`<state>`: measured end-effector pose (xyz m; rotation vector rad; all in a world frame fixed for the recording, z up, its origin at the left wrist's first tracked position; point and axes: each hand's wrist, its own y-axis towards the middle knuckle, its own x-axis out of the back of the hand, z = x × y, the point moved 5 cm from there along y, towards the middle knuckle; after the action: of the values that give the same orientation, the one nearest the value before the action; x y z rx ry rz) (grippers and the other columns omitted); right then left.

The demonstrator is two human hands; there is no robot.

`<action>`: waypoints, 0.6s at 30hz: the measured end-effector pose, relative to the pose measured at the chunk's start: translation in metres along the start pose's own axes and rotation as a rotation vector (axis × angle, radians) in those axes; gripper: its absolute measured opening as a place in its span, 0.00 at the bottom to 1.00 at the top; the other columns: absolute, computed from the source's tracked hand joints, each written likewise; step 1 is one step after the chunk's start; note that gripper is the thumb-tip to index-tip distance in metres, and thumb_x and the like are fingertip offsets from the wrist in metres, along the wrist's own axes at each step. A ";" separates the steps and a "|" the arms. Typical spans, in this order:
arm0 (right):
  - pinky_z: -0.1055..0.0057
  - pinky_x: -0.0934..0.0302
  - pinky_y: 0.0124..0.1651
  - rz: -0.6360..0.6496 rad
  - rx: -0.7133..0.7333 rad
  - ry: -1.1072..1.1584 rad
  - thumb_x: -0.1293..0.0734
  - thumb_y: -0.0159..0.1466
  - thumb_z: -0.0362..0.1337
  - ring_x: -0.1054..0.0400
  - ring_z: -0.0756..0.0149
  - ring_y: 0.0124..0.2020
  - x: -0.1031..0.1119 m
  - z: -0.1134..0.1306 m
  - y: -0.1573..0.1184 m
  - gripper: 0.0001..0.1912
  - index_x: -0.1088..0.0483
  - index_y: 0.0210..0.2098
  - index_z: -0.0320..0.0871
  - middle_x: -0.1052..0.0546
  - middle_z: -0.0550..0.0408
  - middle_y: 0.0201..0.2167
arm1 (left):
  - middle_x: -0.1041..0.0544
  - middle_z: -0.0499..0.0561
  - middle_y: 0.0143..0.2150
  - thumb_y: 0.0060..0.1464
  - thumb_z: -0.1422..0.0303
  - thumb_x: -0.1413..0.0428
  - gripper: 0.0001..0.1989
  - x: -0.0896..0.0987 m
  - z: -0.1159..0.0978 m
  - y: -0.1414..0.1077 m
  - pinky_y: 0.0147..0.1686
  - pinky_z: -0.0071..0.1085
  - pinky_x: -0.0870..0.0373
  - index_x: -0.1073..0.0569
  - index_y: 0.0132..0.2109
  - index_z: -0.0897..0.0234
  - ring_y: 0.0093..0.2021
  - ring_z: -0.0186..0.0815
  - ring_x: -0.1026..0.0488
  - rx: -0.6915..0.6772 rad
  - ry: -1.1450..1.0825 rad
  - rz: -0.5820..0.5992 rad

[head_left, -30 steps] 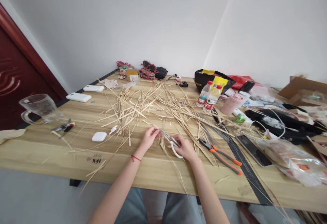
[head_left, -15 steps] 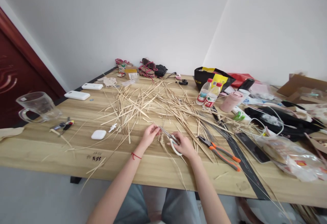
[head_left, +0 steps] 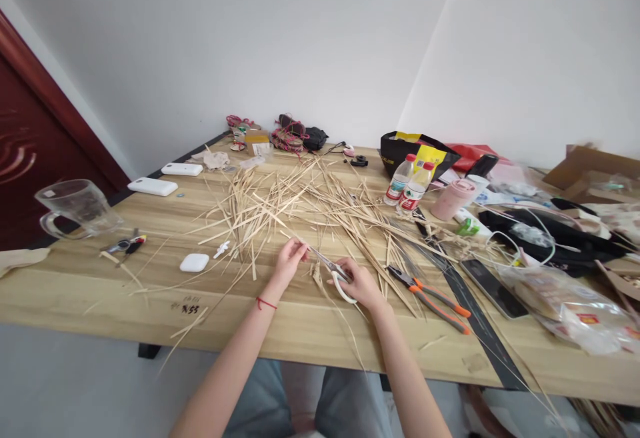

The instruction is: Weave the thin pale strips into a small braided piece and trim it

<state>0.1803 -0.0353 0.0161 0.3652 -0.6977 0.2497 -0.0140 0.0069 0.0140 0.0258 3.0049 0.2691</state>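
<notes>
My right hand (head_left: 362, 283) is wrapped round the white-handled scissors (head_left: 342, 288), whose blades point up and left. At the blade tips, the fingers of my left hand (head_left: 291, 259) are pinched together; what lies between them is too small to make out. A red cord bracelet (head_left: 266, 303) circles the left wrist. Just below the blades lies a small knotted piece of straw-coloured strip (head_left: 317, 274), with a long thin strand running from it towards the table's front edge. Beyond both hands spreads a loose heap of flat straw-coloured strips (head_left: 270, 208).
Orange-handled pliers (head_left: 433, 299) and a phone (head_left: 494, 288) lie to the right. Two bottles (head_left: 411, 188), a pink cup (head_left: 454, 199) and bags stand farther back. A glass mug (head_left: 83, 208) and a white case (head_left: 195, 263) are on the left of the wooden table (head_left: 120, 308).
My left hand has shifted slightly up and left, near the scissor tips. The right hand and scissors have hardly moved.
</notes>
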 end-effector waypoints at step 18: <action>0.74 0.45 0.27 0.004 0.005 -0.010 0.33 0.55 0.47 0.37 0.68 0.22 -0.001 0.000 0.000 0.18 0.36 0.40 0.44 0.30 0.60 0.22 | 0.30 0.46 0.25 0.46 0.59 0.42 0.14 0.010 -0.002 0.002 0.28 0.26 0.36 0.33 0.33 0.65 0.25 0.29 0.34 -0.003 -0.037 -0.087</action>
<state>0.1797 -0.0354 0.0158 0.3698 -0.7079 0.2535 -0.0244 0.0092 0.0147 -0.0985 2.9595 0.2615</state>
